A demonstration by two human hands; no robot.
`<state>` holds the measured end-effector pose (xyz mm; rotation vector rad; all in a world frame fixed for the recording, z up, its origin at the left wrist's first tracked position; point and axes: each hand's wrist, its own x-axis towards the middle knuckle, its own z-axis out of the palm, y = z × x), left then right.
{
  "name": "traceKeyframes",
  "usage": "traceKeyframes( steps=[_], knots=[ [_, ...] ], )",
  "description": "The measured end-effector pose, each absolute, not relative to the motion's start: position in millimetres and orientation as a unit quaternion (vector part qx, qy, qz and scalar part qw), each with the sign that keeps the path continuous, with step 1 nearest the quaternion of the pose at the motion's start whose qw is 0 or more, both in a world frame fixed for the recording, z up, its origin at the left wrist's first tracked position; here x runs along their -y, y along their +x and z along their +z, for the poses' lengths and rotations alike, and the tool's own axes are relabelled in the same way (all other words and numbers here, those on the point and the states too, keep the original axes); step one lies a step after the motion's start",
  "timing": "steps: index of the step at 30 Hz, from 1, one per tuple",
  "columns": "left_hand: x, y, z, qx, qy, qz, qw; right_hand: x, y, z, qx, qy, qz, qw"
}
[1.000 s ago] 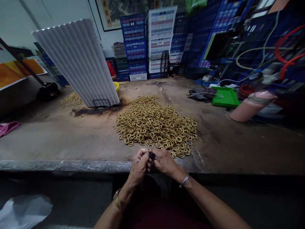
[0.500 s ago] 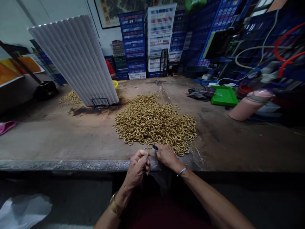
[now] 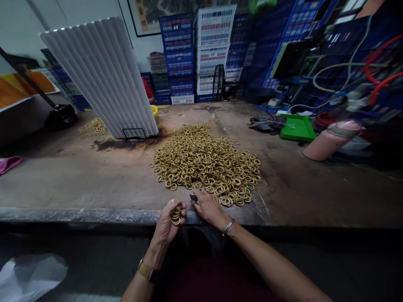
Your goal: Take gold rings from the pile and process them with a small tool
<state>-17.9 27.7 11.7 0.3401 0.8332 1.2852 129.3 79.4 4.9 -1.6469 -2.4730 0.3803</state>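
A workshop, judging by stacked plastic crates (image 3: 178,63), a stained workbench (image 3: 78,180) and heaped gold-coloured rings (image 3: 206,161)

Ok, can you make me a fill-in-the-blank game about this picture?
1. The left hand holds several gold-coloured ____.
2. The flat tray on the table is coloured ____.
3. In the picture, the ribbed panel stands to the ____ of the big gold pile.

Missing words: rings; green; left.

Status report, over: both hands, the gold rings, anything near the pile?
Left hand: gripping several gold rings. Right hand: holding small dark object, near edge of ring pile. White corrugated panel standing left of pile.
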Motion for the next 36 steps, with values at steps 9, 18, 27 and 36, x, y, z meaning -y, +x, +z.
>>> traceKeyframes(
  steps=[9, 18, 27, 36],
  knots=[
    [-34.8, -20.8, 4.6, -0.355, 0.071, 0.57, 0.738, -76.9, 121.4, -18.4, 0.825, -0.554, 0.089, 0.074],
    [-42.1, -5.5, 1.0, -0.459, 0.213, 0.552, 0.662, -82.8, 126.3, -13.7, 0.799, -0.575, 0.123, 0.125],
    [-49.4, 5.8, 1.4, -0.538, 0.393, 0.501, 0.552, -87.9, 143.5, 2.7, 0.749, -0.478, 0.341, 0.306],
    [-44.7, 10.6, 9.7, -0.554, 0.408, 0.507, 0.519, -80.4, 140.3, 5.4, 0.636, -0.485, 0.531, 0.281]
  ],
)
